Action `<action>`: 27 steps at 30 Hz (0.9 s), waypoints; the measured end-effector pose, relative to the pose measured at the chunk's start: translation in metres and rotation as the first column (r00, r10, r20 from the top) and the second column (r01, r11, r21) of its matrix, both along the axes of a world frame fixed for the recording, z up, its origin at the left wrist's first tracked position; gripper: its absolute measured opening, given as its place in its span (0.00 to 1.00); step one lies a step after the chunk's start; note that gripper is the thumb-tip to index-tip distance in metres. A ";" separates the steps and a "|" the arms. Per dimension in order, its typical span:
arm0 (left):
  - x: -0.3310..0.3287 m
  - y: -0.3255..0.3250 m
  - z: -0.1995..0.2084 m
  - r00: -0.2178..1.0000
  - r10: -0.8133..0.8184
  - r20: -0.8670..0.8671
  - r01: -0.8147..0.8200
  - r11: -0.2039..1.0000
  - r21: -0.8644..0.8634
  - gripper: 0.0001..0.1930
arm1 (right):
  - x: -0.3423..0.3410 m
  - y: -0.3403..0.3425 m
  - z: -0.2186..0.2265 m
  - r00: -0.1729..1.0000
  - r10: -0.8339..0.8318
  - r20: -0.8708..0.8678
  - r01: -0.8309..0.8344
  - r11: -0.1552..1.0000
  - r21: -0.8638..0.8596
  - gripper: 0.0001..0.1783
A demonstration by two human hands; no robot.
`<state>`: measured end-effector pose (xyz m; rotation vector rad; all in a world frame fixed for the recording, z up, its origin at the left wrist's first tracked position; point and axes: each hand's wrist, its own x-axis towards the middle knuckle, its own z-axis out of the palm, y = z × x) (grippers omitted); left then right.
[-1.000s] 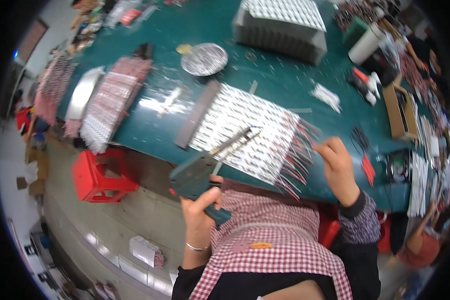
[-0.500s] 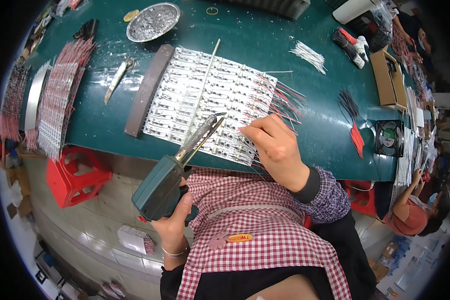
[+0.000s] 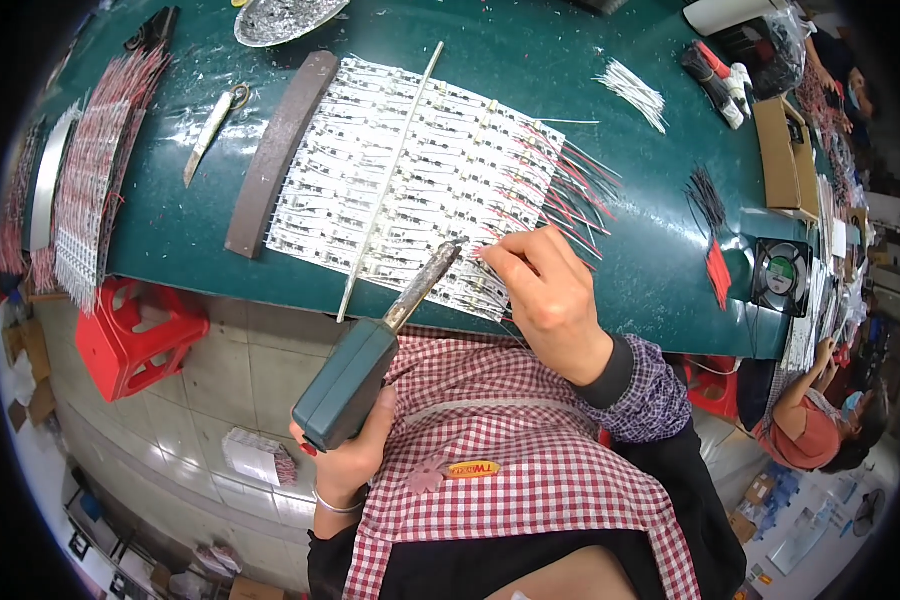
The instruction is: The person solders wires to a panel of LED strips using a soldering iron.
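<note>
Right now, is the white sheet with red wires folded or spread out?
Spread out: the white sheet lies flat on the table, rows of dark parts showing.

Across the upper part of the frame I have a dark green table (image 3: 660, 260), its near edge bending toward the sides. Below its left end, I see a red plastic stool (image 3: 112, 350) on the pale tiled floor (image 3: 280, 350), where light shines back in streaks. Another red seat (image 3: 712, 397) shows partly at right, beneath the table's edge.
</note>
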<state>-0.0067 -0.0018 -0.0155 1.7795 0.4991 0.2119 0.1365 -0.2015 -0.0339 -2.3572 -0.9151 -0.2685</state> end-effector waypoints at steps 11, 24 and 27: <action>0.006 0.002 0.002 0.992 -0.112 -0.057 0.115 0.992 0.054 0.10 | -0.001 -0.002 0.000 1.000 0.024 0.009 -0.023 0.998 -0.059 0.17; -0.016 0.002 -0.006 0.997 -0.067 0.025 0.062 0.985 0.158 0.10 | -0.003 0.000 0.000 1.000 0.009 0.022 -0.007 0.998 -0.068 0.16; -0.014 0.002 -0.004 0.998 -0.056 0.033 0.052 0.994 0.098 0.11 | -0.002 0.000 -0.002 0.999 0.011 0.031 -0.009 0.998 -0.062 0.16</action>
